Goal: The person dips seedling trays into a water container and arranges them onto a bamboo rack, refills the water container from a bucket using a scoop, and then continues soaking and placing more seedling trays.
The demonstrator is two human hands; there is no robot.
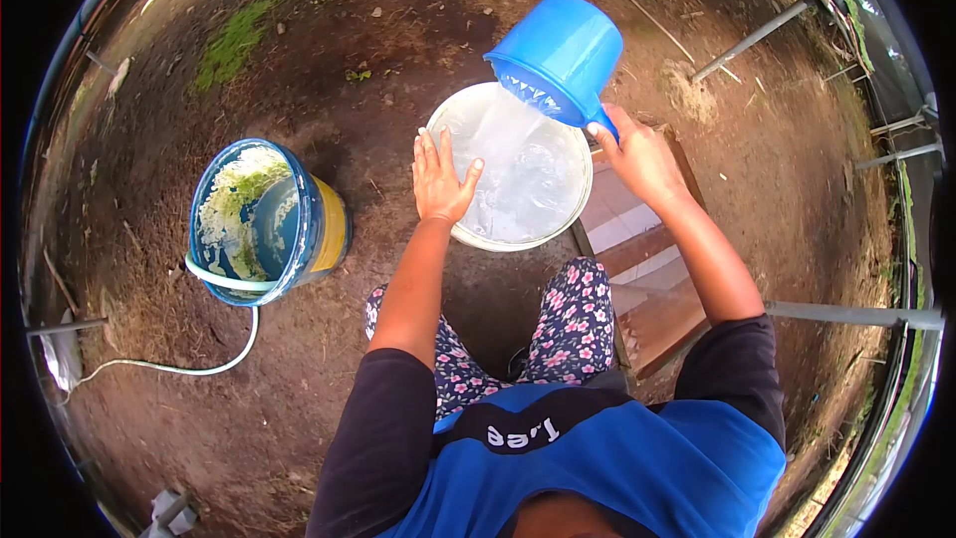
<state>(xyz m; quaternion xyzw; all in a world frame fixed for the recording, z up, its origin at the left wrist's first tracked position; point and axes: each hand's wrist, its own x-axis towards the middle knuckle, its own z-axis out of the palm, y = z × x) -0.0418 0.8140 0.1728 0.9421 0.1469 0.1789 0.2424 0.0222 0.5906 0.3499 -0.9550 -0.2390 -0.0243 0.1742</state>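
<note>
A blue plastic dipper (563, 40) is tipped over a round white bucket (583, 184), and water streams from its mouth into the water below. My right hand (637, 154) grips the dipper's handle, at the bucket's upper right. On the left side of the bucket, my left hand (443, 179) rests against the rim with its fingers stretched out and thumb apart, holding nothing. Splashing and ripples show on the water surface in the bucket.
To the left stands a blue bucket (299, 229) with a yellow label and flaky pale patches inside. A pale hose (224, 367) runs from it over the bare soil. Right of the white bucket lies a tiled board (647, 279). Metal poles (752, 40) and netting border the ground.
</note>
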